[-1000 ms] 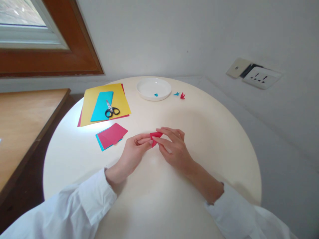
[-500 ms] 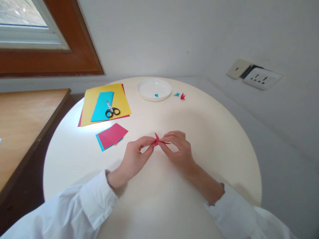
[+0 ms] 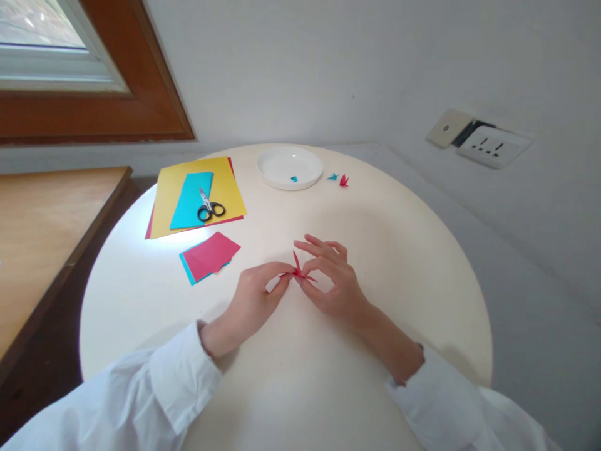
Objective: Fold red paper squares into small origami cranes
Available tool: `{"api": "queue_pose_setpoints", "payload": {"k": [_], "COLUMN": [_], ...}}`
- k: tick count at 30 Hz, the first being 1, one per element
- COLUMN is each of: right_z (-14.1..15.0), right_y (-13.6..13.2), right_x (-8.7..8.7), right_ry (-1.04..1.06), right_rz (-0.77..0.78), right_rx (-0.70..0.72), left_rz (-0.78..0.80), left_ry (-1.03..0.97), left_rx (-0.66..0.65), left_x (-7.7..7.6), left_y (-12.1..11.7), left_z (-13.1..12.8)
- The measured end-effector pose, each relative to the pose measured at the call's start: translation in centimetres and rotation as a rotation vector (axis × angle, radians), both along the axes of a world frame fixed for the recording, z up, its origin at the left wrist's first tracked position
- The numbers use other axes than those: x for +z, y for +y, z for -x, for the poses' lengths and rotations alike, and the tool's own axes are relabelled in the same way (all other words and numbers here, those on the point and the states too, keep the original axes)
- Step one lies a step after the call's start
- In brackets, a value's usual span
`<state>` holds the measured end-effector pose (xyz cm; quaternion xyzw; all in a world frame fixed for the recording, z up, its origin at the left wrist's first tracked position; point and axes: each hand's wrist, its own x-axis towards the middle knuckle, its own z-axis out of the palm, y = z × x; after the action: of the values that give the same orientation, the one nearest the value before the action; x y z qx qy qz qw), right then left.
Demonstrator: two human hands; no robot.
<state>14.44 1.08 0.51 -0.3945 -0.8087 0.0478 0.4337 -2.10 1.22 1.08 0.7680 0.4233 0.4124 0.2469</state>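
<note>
A small red origami crane (image 3: 297, 270) is held just over the middle of the white round table (image 3: 300, 363). On its left side, my left hand (image 3: 256, 300) pinches it between thumb and fingertips. From the right, my right hand (image 3: 335, 285) grips it between thumb and index finger, with the other fingers lifted and spread. One thin red point sticks up between the hands, and others show at the sides. My fingertips cover part of the folded body.
A white plate (image 3: 272, 178) holds a blue scrap (image 3: 294, 179). Right of it lie a blue paper crane (image 3: 333, 176) and a red one (image 3: 344, 181). At left, scissors (image 3: 210, 208) rest on blue and yellow paper (image 3: 166, 200). Smaller red sheets (image 3: 211, 255) lie nearer.
My right hand's outer fingers have lifted and spread away from the thumb and index. The red crane has turned slightly, with its upright point steeper. My left hand has stayed put.
</note>
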Motion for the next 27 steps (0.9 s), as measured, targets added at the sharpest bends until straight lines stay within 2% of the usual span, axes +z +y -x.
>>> {"api": "queue_pose_setpoints", "payload": {"k": [5,9,17,22,27], "right_z": [-0.26,-0.46,-0.55,-0.2,-0.24], "right_y": [0.08,0.17,0.5,0.4,0.44], "right_x": [0.27,0.35,0.08,0.04,-0.06], "right_ry": [0.04,0.06,0.092,0.264,0.361], "right_rz": [0.038,0.05,0.111,0.246,0.397], "right_rx": [0.021,-0.01,0.062,0.034,0.045], "left_rz": [-0.082,-0.074,-0.006,0.051,0.02], "left_ry": [0.062,0.075,0.057,-0.011,-0.016], "left_rx": [-0.02,-0.011,0.001,0.035,-0.061], "left_x": [-0.03,0.04,0.29,-0.06,-0.03], "left_y": [-0.01,-0.01,-0.03,0.15,0.37], "left_z": [0.02,0.01,-0.04,-0.01,0.03]}}
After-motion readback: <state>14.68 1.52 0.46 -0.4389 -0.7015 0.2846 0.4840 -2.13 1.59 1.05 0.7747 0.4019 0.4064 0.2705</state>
